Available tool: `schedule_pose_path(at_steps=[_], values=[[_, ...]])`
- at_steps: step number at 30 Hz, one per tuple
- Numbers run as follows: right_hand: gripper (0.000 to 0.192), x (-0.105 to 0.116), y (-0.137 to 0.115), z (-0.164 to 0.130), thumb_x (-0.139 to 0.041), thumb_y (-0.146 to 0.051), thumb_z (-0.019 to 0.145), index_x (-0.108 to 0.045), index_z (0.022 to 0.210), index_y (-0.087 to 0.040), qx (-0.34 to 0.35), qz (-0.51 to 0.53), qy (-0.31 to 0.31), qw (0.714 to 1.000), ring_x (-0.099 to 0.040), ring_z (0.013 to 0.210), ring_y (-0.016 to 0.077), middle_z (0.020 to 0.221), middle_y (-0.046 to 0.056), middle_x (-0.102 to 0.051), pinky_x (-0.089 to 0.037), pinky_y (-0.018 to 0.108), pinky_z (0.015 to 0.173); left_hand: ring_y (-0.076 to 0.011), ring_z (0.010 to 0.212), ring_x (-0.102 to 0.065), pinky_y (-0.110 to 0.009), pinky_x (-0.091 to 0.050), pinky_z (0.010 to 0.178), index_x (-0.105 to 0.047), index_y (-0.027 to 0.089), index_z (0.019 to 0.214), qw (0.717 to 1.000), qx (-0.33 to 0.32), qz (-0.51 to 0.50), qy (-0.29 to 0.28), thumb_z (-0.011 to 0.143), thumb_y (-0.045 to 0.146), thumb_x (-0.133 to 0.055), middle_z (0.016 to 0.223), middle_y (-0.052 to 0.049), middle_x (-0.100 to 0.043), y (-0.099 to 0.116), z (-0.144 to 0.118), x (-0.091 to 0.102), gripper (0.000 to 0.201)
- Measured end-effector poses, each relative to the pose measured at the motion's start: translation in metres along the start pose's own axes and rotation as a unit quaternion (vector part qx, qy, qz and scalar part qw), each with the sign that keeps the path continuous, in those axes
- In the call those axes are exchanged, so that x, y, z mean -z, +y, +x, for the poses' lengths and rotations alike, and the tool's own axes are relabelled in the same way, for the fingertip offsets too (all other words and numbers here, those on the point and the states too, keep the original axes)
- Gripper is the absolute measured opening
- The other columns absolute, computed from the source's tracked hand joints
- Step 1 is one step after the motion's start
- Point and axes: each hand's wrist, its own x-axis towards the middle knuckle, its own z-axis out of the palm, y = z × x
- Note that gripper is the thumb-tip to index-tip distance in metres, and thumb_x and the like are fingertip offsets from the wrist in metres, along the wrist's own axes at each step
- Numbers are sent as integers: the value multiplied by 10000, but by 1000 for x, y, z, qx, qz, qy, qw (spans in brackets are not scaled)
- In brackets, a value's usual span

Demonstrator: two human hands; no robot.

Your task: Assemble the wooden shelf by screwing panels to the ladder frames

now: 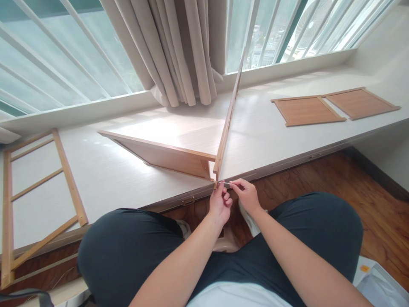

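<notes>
Left hand [220, 204] pinched the upright panel's [227, 123] near corner at the bench [271, 136] edge, right hand [246, 194] just beside, gripping a thin screw [225, 183] against it

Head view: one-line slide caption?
Both hands, left hand and right hand, pinch a thin pin at the corner of two joined wooden panels.

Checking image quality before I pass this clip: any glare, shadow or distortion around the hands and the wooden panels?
Head view: daylight from the window glares on the white ledge behind the joined panels; the left hand and right hand, pinching a thin metal piece, are sharp and evenly lit; wide-angle bending curves the ledge edges.
</notes>
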Motion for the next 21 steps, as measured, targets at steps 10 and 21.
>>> schedule_pose_path(at_steps=[10,21], values=[[268,1,0,1,-731,-464,878,-791,880,-202,5,-13,1,1000,-690,794,206,873,59,-770,-543,327,751,6,451,-331,-130,-210,399,-600,172,972,999,-27,18,-1,690,315,-931,660,94,-467,-1,1,0,457],[247,2,0,2,-726,-457,885,-810,894,-225,30,-24,-4,999,-667,798,204,874,56,-761,-514,336,759,9,453,-334,-127,-214,407,-613,164,975,999,-34,21,1,688,315,-928,670,94,-465,-2,2,0,452]])
